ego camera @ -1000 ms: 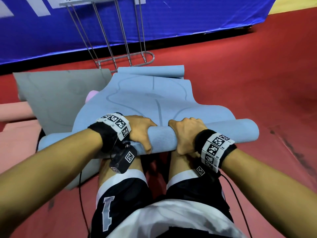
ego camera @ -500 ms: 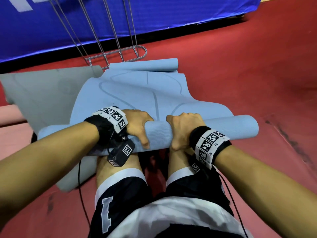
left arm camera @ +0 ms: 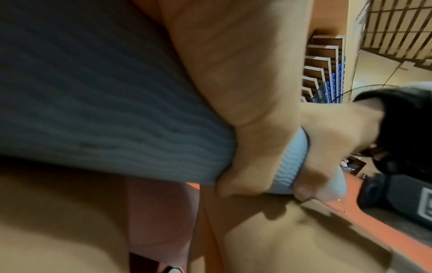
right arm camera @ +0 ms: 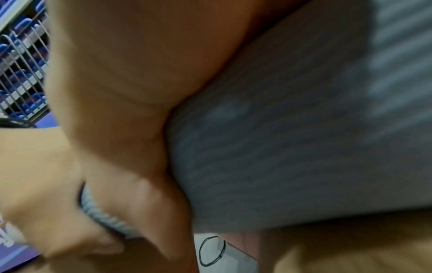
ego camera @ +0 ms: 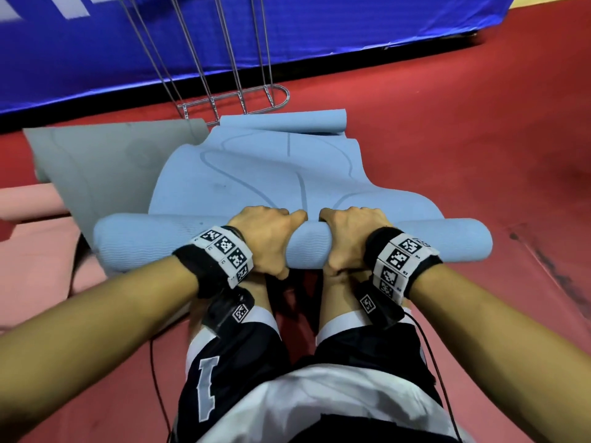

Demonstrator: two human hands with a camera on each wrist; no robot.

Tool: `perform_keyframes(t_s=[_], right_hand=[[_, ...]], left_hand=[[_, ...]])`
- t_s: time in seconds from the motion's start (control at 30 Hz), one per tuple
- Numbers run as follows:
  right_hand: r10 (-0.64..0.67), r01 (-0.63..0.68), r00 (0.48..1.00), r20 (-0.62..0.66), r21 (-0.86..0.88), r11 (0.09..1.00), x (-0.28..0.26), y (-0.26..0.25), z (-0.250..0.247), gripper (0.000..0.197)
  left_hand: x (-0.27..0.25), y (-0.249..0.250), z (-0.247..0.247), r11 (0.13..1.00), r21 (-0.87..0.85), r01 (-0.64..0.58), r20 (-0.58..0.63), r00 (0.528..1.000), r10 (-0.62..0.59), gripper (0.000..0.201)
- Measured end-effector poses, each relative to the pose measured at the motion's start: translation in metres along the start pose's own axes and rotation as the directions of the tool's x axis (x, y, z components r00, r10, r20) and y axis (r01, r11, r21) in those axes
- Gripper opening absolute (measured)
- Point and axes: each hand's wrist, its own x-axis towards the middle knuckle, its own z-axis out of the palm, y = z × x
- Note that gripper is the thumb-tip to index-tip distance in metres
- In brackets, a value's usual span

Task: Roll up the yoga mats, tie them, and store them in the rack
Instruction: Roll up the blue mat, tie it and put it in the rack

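A light blue yoga mat (ego camera: 256, 174) lies on the red floor ahead of my knees, its near part wound into a thick roll (ego camera: 307, 247) lying crosswise. My left hand (ego camera: 265, 238) and right hand (ego camera: 348, 235) grip the middle of the roll side by side, fingers over the top and thumbs underneath. The far end of the mat curls up in a small roll (ego camera: 287, 121). The left wrist view shows my left thumb and the ribbed roll (left arm camera: 93, 92). The right wrist view shows the same ribbed surface (right arm camera: 304, 138). The wire rack (ego camera: 236, 100) stands beyond the mat.
A grey mat (ego camera: 105, 164) lies spread to the left, partly under the blue one. A pink mat (ego camera: 28, 199) lies further left. A blue padded wall (ego camera: 287, 33) runs behind the rack. A black elastic loop (right arm camera: 211, 251) lies on the floor below the roll.
The roll has grown thicker and moved forward along the mat, and the flat part is shorter. Both hands have shifted closer together on the roll's middle.
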Motion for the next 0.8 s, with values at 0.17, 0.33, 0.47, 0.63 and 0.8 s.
perform_keyframes(t_s=[0.17,0.33,0.47,0.63,0.8], right_hand=[[-0.053,0.029,0.984,-0.17,-0.143,0.989,-0.004,0.001,0.022,0.086],[0.047,-0.066,0.984,-0.171,-0.11,0.992,0.003,-0.004,0.02,0.066],[0.063,-0.07,0.992,-0.108,-0.063,0.996,0.014,-0.002,0.007,0.055],[0.081,-0.081,0.997,-0.018,0.001,0.997,0.026,-0.001,-0.008,0.055],[0.063,-0.063,0.998,0.01,-0.011,0.998,0.03,-0.002,-0.009,0.056]], left_hand=[[0.016,-0.012,-0.011,0.988,-0.149,0.044,0.122,0.992,-0.025,0.068],[0.032,-0.022,-0.015,0.962,-0.272,0.004,0.191,0.98,0.05,0.063],[0.032,-0.027,-0.014,0.959,-0.279,0.052,0.166,0.986,-0.005,0.069],[0.01,-0.011,0.015,0.985,0.104,0.134,-0.186,0.976,-0.113,0.094],[0.008,-0.01,0.017,0.981,0.157,0.117,-0.217,0.973,-0.081,0.071]])
